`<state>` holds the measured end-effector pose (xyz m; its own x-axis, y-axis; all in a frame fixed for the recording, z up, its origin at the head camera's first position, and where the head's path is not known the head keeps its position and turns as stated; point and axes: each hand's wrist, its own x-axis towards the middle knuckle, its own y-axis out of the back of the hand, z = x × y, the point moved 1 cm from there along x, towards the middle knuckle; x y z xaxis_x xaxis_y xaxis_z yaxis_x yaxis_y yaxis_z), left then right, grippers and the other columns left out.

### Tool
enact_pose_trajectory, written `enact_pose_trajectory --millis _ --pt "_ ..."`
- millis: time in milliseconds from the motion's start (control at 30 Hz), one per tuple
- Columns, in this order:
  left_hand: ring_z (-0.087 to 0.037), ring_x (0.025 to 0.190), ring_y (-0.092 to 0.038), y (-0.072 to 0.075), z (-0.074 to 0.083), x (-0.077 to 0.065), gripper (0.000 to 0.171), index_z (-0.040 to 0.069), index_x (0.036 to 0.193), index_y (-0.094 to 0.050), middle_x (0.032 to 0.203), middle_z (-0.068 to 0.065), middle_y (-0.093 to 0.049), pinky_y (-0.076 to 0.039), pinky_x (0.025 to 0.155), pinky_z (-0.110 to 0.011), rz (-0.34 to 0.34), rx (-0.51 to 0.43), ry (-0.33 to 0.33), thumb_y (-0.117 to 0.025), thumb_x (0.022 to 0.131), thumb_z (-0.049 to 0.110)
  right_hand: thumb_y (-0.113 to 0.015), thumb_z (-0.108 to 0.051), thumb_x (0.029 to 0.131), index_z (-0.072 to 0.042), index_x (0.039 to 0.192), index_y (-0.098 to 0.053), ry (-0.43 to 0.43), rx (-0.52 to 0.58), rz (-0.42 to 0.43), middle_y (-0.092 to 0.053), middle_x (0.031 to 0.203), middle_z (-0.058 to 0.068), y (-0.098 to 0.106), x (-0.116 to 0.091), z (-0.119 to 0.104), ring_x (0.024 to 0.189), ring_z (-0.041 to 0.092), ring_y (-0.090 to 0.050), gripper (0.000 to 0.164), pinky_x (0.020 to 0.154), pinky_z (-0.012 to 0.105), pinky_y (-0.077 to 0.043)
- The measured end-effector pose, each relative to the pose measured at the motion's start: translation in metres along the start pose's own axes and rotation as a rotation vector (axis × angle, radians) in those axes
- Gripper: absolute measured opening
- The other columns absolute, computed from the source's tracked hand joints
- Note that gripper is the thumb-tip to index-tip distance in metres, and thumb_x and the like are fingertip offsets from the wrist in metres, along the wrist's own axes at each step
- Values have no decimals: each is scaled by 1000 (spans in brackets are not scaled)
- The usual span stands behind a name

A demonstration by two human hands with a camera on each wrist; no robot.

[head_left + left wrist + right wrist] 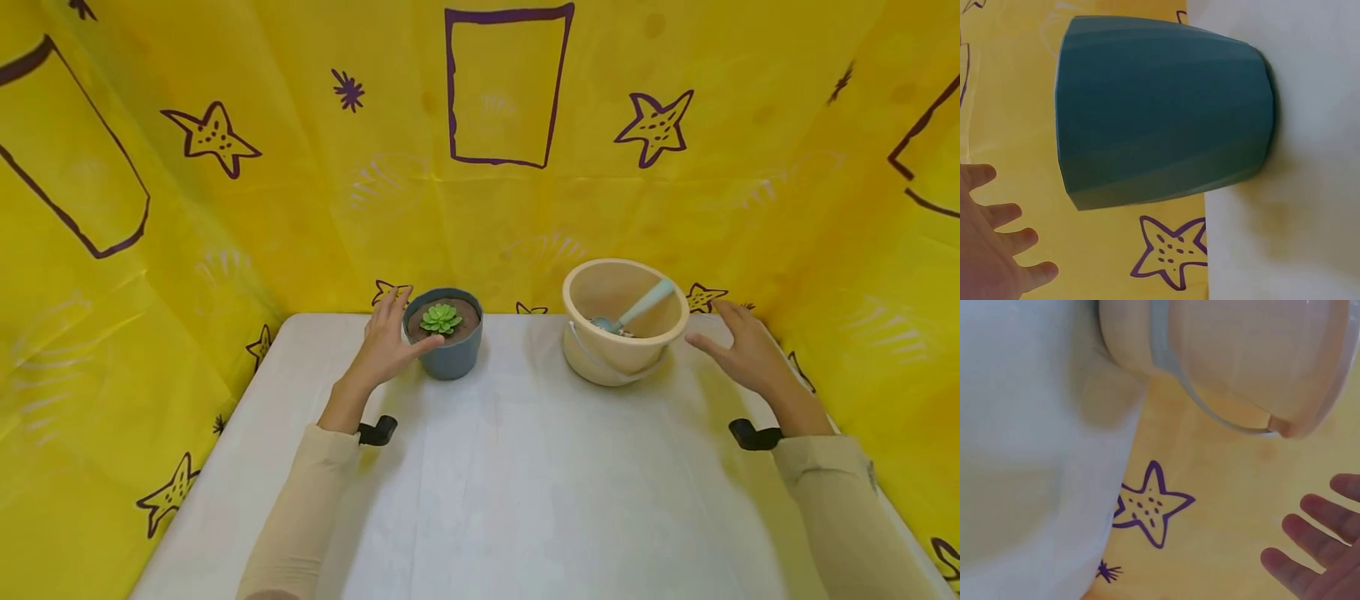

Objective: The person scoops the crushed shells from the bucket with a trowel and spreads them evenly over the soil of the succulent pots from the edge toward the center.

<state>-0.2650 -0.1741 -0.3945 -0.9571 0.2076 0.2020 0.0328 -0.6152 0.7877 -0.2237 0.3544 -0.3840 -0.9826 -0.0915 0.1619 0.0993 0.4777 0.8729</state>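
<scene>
A blue-grey flower pot (452, 358) with brown soil and a green succulent (441, 318) stands at the back of the table. Beside its left side is my left hand (385, 343), fingers spread and thumb reaching in front of the pot. In the left wrist view, a gap shows between the fingers and the pot (1166, 112). To the right stands a cream bucket (611, 358) with a pale handle, and a light blue-handled tool (647, 302) leans inside it, its head partly hidden. My right hand (742, 350) hovers right of the bucket (1241, 356), fingers apart, holding nothing.
A white cloth covers the table (510, 483). Yellow sheeting (495, 225) with purple starfish drawings rises behind the table and along both sides. Pot and bucket stand close to the back edge, with a gap between them. A black wrist mount (378, 431) sits on the left wrist.
</scene>
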Motion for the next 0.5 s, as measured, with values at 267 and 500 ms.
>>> enact_pose_trajectory --millis 267,500 --pt "-38 151 -7 -6 12 6 120 14 157 -15 163 -19 -9 -9 116 -66 -6 -28 -33 -50 69 88 -55 -49 96 4 154 -15 -33 33 -50 -17 152 40 9 5 -5 135 61 -20 87 102 77 -20" --pt "-36 151 -7 -11 25 13 119 16 157 -17 163 -15 -9 -9 115 -68 -17 -40 -27 -52 68 89 -54 -52 95 2 154 -18 -46 43 -43 -16 155 35 16 12 -16 137 58 -21 87 104 75 -21"
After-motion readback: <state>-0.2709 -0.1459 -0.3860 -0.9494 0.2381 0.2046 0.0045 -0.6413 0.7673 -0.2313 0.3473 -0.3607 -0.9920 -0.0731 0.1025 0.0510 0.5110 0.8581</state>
